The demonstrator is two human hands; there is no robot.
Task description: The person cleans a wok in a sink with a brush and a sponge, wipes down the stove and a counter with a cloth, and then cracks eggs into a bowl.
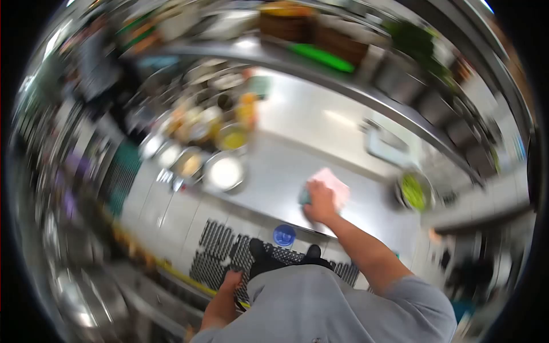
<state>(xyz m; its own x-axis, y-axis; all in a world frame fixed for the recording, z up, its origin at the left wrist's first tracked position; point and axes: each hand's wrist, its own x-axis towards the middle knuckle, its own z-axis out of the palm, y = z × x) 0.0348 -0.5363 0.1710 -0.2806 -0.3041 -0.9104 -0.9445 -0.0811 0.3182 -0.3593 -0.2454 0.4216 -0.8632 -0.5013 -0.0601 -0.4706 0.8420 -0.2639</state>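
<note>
My right hand presses a pink cloth onto the steel counter, near its front edge. A bit of blue-green shows at the left side of that hand. Low beside my body hangs my left hand, over the black floor mat; its fingers are blurred and I cannot make out whether it holds anything. A bowl of white contents stands on the counter to the left of the cloth.
Several bowls and containers crowd the counter's left part. A pot with green contents stands at the right. Above runs a loaded shelf. A blue container is below the front edge. Another person stands at the upper left.
</note>
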